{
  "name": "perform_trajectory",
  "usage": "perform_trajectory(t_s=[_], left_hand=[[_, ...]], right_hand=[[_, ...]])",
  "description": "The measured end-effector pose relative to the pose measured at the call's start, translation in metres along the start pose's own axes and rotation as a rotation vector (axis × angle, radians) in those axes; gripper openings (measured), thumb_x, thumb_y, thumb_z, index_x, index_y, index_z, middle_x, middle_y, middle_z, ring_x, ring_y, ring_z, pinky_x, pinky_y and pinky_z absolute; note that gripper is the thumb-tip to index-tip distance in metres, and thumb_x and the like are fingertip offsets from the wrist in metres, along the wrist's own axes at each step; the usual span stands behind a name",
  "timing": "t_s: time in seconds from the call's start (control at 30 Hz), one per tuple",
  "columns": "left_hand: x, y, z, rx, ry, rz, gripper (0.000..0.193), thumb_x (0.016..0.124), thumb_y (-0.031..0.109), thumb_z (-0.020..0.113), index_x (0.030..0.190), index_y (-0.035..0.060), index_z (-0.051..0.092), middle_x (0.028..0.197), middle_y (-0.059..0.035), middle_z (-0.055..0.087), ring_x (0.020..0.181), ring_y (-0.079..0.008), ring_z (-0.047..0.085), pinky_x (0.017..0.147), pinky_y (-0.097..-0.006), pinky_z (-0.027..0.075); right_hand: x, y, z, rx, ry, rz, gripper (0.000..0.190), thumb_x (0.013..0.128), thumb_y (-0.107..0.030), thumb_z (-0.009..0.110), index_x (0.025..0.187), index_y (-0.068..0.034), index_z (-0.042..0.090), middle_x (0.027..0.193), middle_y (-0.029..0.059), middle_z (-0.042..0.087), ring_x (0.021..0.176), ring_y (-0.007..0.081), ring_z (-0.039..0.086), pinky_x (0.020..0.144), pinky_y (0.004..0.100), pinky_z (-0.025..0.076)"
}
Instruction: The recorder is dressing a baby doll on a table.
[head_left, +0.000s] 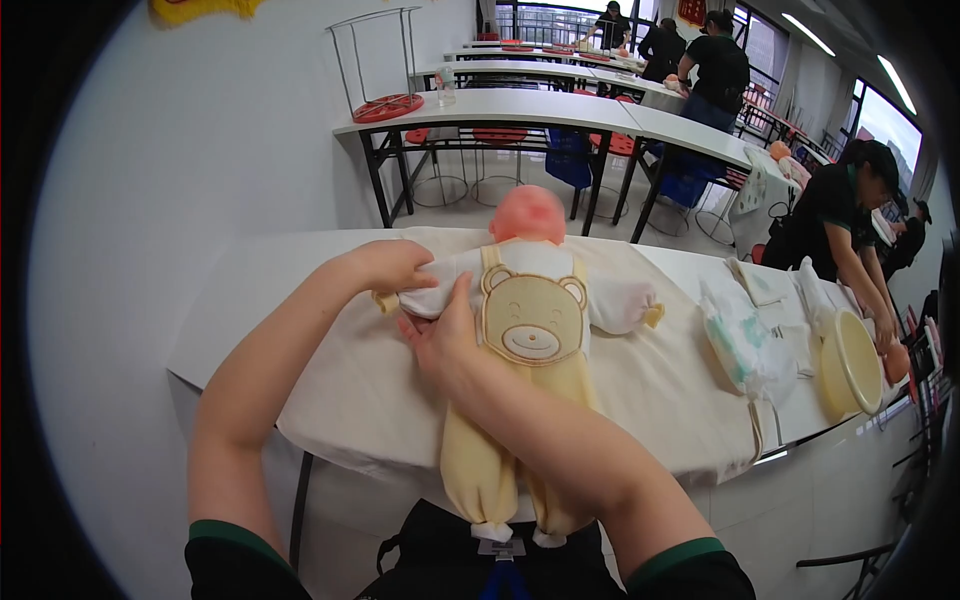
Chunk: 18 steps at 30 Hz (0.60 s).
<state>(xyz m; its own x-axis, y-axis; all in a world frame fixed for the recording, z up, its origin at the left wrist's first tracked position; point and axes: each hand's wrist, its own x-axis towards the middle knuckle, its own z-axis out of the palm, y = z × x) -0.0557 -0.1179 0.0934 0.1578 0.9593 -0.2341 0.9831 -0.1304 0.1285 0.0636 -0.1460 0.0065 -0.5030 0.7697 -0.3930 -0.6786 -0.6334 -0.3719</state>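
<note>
A baby doll (527, 216) lies on its back on a cream cloth (645, 405) spread over the white table. It wears a white long-sleeved top and pale yellow overalls with a bear face patch (532, 319). My left hand (397, 268) grips the white sleeve (427, 296) at the picture's left from above, near its yellow cuff. Touching the same sleeve from below and beside the doll's chest is my right hand (444, 326), thumb pointing up. The other sleeve (619, 306) lies stretched out on the cloth.
To the right on the table are a plastic package (742, 337), folded cloths (757, 281) and a pale yellow basin (851, 367). A person (825, 202) bends over a doll beyond the basin. Behind stand more white tables (525, 109) with red stools; a wall (150, 187) is at left.
</note>
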Motion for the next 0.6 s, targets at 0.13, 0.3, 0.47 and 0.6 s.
perform_trajectory(t_s=[0.13, 0.3, 0.47, 0.6], left_hand=[[-0.010, 0.009, -0.021, 0.082, -0.100, 0.103, 0.026, 0.087, 0.023, 0.056, 0.095, -0.0008, 0.060, 0.091, -0.0168, 0.063, 0.085, -0.0313, 0.061, 0.075, -0.0408, 0.048], [0.001, 0.028, -0.022, 0.181, -0.067, -0.087, 0.045, 0.089, 0.042, 0.047, 0.090, 0.0023, 0.067, 0.088, -0.0134, 0.068, 0.083, -0.0295, 0.066, 0.072, -0.0409, 0.051], [0.016, 0.057, -0.013, 0.303, -0.094, -0.154, 0.074, 0.083, 0.073, 0.041, 0.089, 0.0051, 0.071, 0.090, -0.0115, 0.070, 0.083, -0.0286, 0.067, 0.071, -0.0402, 0.051], [0.025, 0.027, -0.005, 0.152, -0.195, -0.128, 0.081, 0.079, 0.078, 0.044, 0.100, 0.0045, 0.071, 0.097, -0.0150, 0.069, 0.088, -0.0297, 0.066, 0.075, -0.0388, 0.051]], right_hand=[[0.004, 0.002, -0.002, -0.072, 0.044, 0.013, 0.063, 0.095, -0.067, 0.032, 0.125, -0.015, 0.049, 0.115, 0.0055, 0.060, 0.099, 0.0202, 0.060, 0.082, 0.0351, 0.043], [0.001, 0.008, 0.000, -0.075, 0.010, -0.008, 0.052, 0.101, -0.053, 0.032, 0.126, -0.009, 0.048, 0.112, 0.0064, 0.060, 0.100, 0.0206, 0.061, 0.077, 0.0326, 0.046], [0.011, 0.009, -0.010, -0.078, -0.112, -0.076, 0.018, 0.097, -0.012, 0.054, 0.112, -0.003, 0.055, 0.102, 0.0071, 0.057, 0.088, 0.0161, 0.057, 0.071, 0.0262, 0.049], [0.000, 0.010, -0.004, -0.136, -0.130, -0.010, 0.023, 0.089, -0.003, 0.063, 0.110, -0.006, 0.055, 0.098, 0.0035, 0.057, 0.084, 0.0141, 0.055, 0.073, 0.0278, 0.047]])
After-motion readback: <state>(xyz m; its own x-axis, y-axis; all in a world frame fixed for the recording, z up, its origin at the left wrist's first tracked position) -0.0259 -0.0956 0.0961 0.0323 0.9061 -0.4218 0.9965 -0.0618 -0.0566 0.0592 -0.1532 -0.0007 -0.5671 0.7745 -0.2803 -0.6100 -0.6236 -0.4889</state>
